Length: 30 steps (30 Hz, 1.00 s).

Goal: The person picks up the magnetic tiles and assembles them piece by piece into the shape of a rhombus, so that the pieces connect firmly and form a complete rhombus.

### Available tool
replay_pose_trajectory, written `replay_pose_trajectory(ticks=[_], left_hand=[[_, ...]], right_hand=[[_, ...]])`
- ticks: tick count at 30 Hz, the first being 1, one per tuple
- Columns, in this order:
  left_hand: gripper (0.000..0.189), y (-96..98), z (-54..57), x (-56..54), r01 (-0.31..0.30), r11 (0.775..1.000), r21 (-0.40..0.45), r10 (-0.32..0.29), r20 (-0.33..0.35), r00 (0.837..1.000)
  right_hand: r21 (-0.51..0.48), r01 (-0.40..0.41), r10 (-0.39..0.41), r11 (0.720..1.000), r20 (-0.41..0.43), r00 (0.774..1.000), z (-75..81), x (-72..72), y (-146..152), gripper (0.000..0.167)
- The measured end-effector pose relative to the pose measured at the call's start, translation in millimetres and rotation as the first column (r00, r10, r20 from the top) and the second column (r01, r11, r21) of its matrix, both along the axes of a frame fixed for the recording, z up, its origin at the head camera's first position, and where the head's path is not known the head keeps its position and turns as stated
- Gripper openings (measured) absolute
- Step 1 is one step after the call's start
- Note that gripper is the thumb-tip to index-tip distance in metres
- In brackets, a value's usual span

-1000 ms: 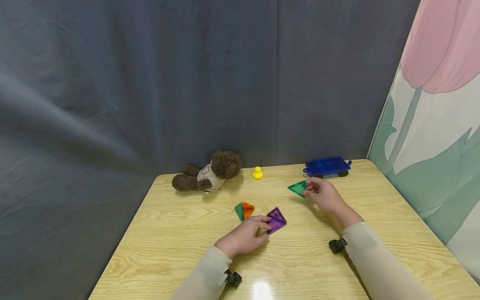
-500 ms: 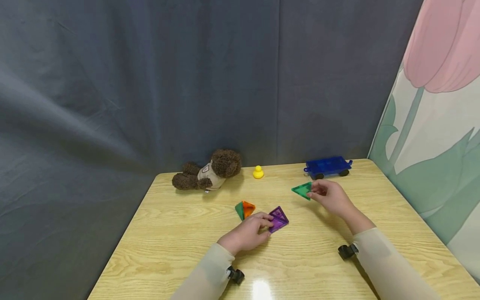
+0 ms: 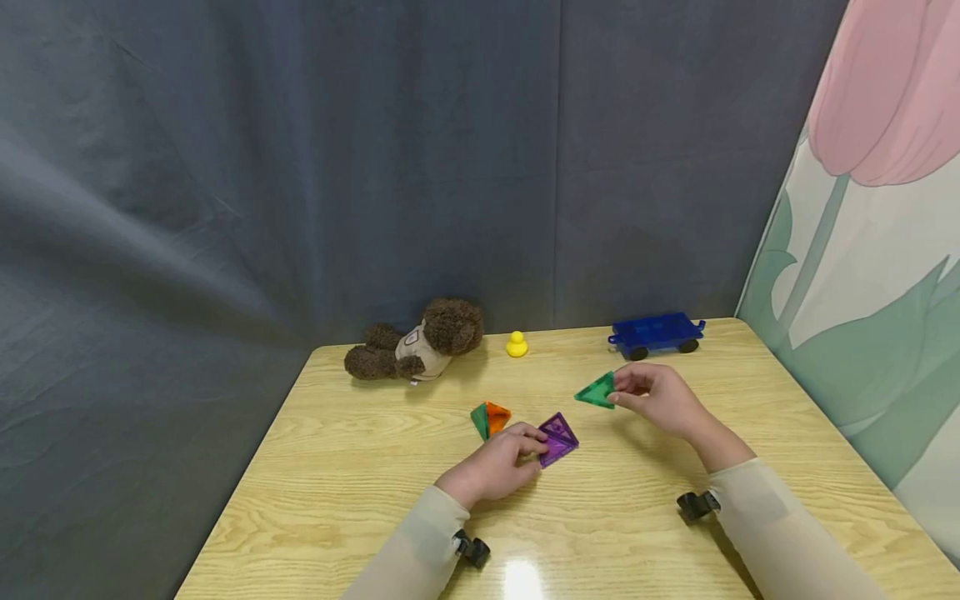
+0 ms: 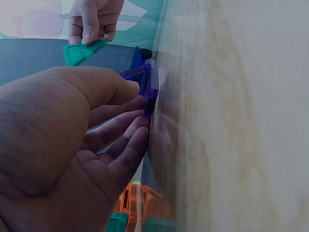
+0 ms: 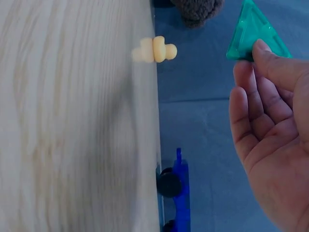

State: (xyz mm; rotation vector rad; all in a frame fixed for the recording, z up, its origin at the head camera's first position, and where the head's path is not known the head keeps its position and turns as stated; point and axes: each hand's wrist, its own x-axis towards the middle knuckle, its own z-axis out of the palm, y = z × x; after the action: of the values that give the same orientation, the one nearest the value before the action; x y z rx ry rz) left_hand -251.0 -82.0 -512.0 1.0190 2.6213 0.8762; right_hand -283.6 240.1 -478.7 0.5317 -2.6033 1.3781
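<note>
At two o'clock from left hand (image 3: 495,468), right hand (image 3: 663,402) pinches green translucent triangular plastic tile (image 3: 599,390) above pale wooden table (image 3: 360,500). At tile's seven o'clock, left thumb and fingers hold purple translucent plastic piece (image 3: 559,438). Tile likely light, stiff, slick; best gripped by edge.

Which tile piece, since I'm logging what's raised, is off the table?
The green triangle, pinched by the right hand above the table; the purple piece and orange-and-green piece rest on it.
</note>
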Motion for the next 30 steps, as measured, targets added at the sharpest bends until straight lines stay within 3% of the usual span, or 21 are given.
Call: replay_pose_trajectory(ticks=[8,15,30], left_hand=[[0.034,-0.4,-4.5,-3.0,-0.008,1.0,0.016,0.007,0.009,1.0],[0.034,-0.8,-6.5,-4.6,-0.016,0.999,0.031,0.015,0.028,0.999],[0.034,-2.4,-5.8,-3.9,-0.009,0.998,0.062,0.007,0.04,0.999]], right_hand=[[0.018,-0.142,0.141,0.99,0.017,0.99,5.5,9.6,-17,0.006],[0.065,-0.242,0.24,0.968,0.034,0.97,-2.4,11.4,-30,0.011],[0.06,-0.328,0.323,0.943,0.076,0.943,-15.9,9.3,-41,0.013]])
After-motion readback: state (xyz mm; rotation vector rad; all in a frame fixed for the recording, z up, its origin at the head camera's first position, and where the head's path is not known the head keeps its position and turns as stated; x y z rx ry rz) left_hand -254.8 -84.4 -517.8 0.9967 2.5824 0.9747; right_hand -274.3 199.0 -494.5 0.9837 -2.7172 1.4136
